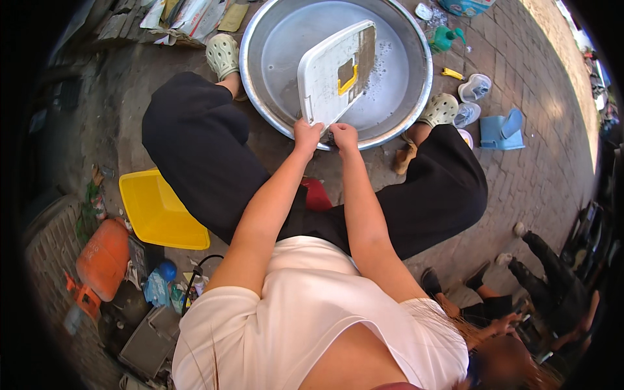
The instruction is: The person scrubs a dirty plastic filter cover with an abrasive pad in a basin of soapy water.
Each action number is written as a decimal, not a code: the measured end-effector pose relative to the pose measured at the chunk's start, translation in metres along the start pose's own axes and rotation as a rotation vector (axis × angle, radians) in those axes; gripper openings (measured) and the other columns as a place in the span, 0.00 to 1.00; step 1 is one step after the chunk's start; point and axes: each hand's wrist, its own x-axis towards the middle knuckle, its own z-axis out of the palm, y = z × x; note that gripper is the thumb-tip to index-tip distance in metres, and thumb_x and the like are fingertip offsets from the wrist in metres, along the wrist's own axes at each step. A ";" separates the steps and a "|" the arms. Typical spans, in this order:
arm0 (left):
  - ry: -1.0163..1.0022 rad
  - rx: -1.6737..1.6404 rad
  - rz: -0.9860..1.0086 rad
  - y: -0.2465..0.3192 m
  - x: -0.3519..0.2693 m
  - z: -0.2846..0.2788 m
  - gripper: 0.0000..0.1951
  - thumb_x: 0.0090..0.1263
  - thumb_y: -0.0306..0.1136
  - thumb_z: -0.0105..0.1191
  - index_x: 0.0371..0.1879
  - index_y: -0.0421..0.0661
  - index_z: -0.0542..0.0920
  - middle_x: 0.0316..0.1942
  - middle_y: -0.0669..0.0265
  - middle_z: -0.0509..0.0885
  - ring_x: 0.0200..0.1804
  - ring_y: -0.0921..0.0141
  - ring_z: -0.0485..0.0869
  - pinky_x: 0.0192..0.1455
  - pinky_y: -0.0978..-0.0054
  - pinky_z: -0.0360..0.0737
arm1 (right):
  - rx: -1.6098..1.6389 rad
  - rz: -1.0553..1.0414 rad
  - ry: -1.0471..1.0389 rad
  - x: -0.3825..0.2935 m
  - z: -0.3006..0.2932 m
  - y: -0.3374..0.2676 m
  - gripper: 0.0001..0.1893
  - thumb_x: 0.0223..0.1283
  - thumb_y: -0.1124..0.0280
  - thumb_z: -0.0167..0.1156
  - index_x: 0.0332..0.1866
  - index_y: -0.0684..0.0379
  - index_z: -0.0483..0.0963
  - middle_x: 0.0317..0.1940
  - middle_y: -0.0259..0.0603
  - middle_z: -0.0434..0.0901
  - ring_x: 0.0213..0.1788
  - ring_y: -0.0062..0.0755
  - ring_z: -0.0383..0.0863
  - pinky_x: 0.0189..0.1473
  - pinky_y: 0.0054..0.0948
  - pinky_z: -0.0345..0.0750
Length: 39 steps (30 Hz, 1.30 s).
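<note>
My left hand (308, 135) grips the near edge of a white plastic lid (324, 80) with rounded corners. The lid stands tilted over a wide metal basin (251, 80) of cloudy water. Brown grime covers a strip along its right side, around a yellow handle (347, 82). Close to the lid's near corner, my right hand (344, 136) has its fingers curled at the basin rim. They seem to hold a small dark item (332, 139), mostly hidden, whose kind I cannot make out. Bubbles float on the water to the right of the lid.
Right of the basin are a green pump bottle (442, 39), a yellow-handled tool (453, 73), small shoes (474, 87) and a blue plastic container (501, 130). At left lie a yellow bin (161, 209) and an orange tank (103, 258). People (551, 287) are behind at right.
</note>
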 end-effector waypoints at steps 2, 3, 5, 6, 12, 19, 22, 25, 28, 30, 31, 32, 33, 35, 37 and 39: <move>0.008 0.031 0.009 -0.002 0.003 -0.002 0.13 0.61 0.20 0.57 0.46 0.35 0.83 0.41 0.63 0.87 0.42 0.73 0.84 0.46 0.75 0.78 | 0.066 -0.036 0.076 0.006 0.000 0.006 0.09 0.55 0.71 0.62 0.35 0.66 0.82 0.29 0.38 0.84 0.30 0.25 0.79 0.37 0.27 0.76; 0.014 0.033 0.018 -0.003 0.004 -0.002 0.13 0.59 0.20 0.58 0.44 0.35 0.83 0.40 0.63 0.87 0.41 0.73 0.84 0.45 0.75 0.78 | 0.098 -0.053 0.120 0.009 -0.003 0.006 0.08 0.56 0.71 0.62 0.36 0.66 0.82 0.29 0.38 0.83 0.30 0.24 0.79 0.37 0.27 0.76; 0.027 0.037 0.036 -0.003 0.004 -0.002 0.12 0.57 0.20 0.58 0.41 0.35 0.83 0.36 0.64 0.87 0.39 0.74 0.84 0.43 0.75 0.78 | 0.100 -0.094 0.122 0.014 -0.003 0.006 0.08 0.57 0.72 0.61 0.38 0.64 0.81 0.31 0.37 0.83 0.32 0.25 0.79 0.39 0.28 0.76; 0.021 0.010 0.027 -0.004 0.004 -0.002 0.12 0.57 0.20 0.58 0.41 0.35 0.83 0.37 0.64 0.87 0.39 0.74 0.84 0.43 0.75 0.78 | 0.065 -0.136 0.124 0.017 0.000 0.007 0.08 0.57 0.72 0.62 0.38 0.64 0.81 0.31 0.38 0.83 0.33 0.26 0.79 0.39 0.28 0.76; -0.009 -0.038 -0.040 0.000 0.003 0.000 0.15 0.60 0.19 0.58 0.47 0.35 0.82 0.43 0.62 0.87 0.44 0.72 0.84 0.48 0.75 0.78 | 0.038 -0.124 0.156 0.022 0.004 0.018 0.07 0.56 0.71 0.63 0.36 0.64 0.79 0.31 0.40 0.83 0.35 0.30 0.80 0.43 0.29 0.76; 0.066 -0.199 -0.104 0.009 -0.009 0.001 0.19 0.54 0.18 0.58 0.48 0.33 0.81 0.45 0.60 0.86 0.45 0.68 0.84 0.49 0.74 0.77 | 0.010 -0.123 0.167 0.040 -0.014 0.006 0.08 0.53 0.72 0.65 0.35 0.65 0.78 0.30 0.41 0.83 0.33 0.33 0.81 0.40 0.32 0.78; 0.080 -0.190 -0.128 0.013 -0.007 -0.001 0.19 0.54 0.18 0.58 0.48 0.33 0.81 0.45 0.60 0.86 0.45 0.68 0.84 0.49 0.74 0.77 | -0.100 -0.051 0.093 0.044 -0.016 -0.003 0.10 0.49 0.70 0.70 0.31 0.65 0.80 0.29 0.43 0.84 0.31 0.33 0.82 0.38 0.32 0.78; 0.070 -0.159 -0.138 0.017 -0.009 0.001 0.18 0.54 0.18 0.58 0.47 0.33 0.81 0.45 0.60 0.86 0.45 0.68 0.84 0.49 0.73 0.78 | -0.138 0.014 0.036 0.055 -0.022 -0.004 0.10 0.45 0.69 0.72 0.29 0.64 0.81 0.27 0.44 0.85 0.30 0.34 0.83 0.38 0.32 0.79; 0.065 -0.104 -0.163 0.011 -0.010 0.000 0.18 0.56 0.18 0.59 0.48 0.35 0.81 0.45 0.62 0.86 0.46 0.69 0.84 0.51 0.74 0.76 | -0.240 -0.076 0.064 0.054 -0.018 -0.010 0.09 0.46 0.70 0.71 0.28 0.64 0.81 0.26 0.41 0.84 0.29 0.31 0.81 0.36 0.32 0.78; 0.058 -0.038 -0.159 0.010 -0.007 -0.003 0.18 0.57 0.18 0.59 0.48 0.35 0.81 0.44 0.62 0.86 0.45 0.69 0.84 0.50 0.74 0.77 | -0.294 -0.176 0.139 0.048 -0.013 -0.012 0.08 0.47 0.71 0.69 0.29 0.64 0.80 0.26 0.40 0.83 0.29 0.30 0.80 0.36 0.32 0.77; 0.054 -0.006 -0.156 0.010 -0.007 -0.004 0.18 0.57 0.18 0.59 0.48 0.35 0.81 0.44 0.62 0.86 0.45 0.69 0.84 0.50 0.74 0.77 | -0.296 -0.226 0.194 0.047 -0.010 -0.008 0.08 0.48 0.71 0.68 0.30 0.64 0.80 0.26 0.41 0.83 0.29 0.31 0.81 0.37 0.32 0.78; 0.039 0.006 -0.147 0.009 -0.007 -0.004 0.18 0.57 0.18 0.59 0.48 0.34 0.81 0.44 0.62 0.86 0.45 0.69 0.84 0.50 0.74 0.77 | -0.298 -0.274 0.250 0.046 -0.008 -0.004 0.07 0.49 0.71 0.67 0.30 0.64 0.80 0.27 0.42 0.84 0.30 0.32 0.81 0.38 0.32 0.78; 0.024 0.015 -0.140 0.014 -0.007 -0.001 0.17 0.57 0.18 0.59 0.48 0.34 0.81 0.44 0.62 0.86 0.45 0.69 0.84 0.49 0.74 0.77 | -0.224 -0.285 0.265 0.042 -0.008 -0.001 0.07 0.50 0.71 0.66 0.31 0.64 0.79 0.27 0.43 0.83 0.31 0.35 0.82 0.39 0.34 0.78; 0.009 0.021 -0.119 0.021 -0.007 0.000 0.17 0.57 0.18 0.59 0.48 0.34 0.81 0.45 0.61 0.86 0.45 0.69 0.84 0.49 0.74 0.77 | -0.075 -0.305 0.295 0.035 -0.007 0.004 0.07 0.52 0.70 0.63 0.32 0.63 0.78 0.29 0.46 0.83 0.34 0.42 0.83 0.41 0.37 0.78; 0.011 0.012 -0.090 0.020 -0.008 0.002 0.17 0.57 0.18 0.59 0.48 0.34 0.81 0.45 0.61 0.86 0.46 0.70 0.84 0.50 0.74 0.77 | -0.121 -0.346 0.280 0.029 -0.005 0.010 0.07 0.54 0.70 0.62 0.32 0.63 0.78 0.29 0.46 0.83 0.34 0.42 0.83 0.41 0.37 0.78; 0.017 0.010 -0.069 0.016 -0.004 -0.003 0.17 0.57 0.18 0.59 0.47 0.34 0.81 0.45 0.61 0.86 0.45 0.70 0.84 0.49 0.74 0.77 | -0.178 -0.366 0.274 0.021 0.002 0.013 0.06 0.55 0.70 0.62 0.33 0.63 0.78 0.30 0.45 0.83 0.34 0.41 0.82 0.42 0.36 0.77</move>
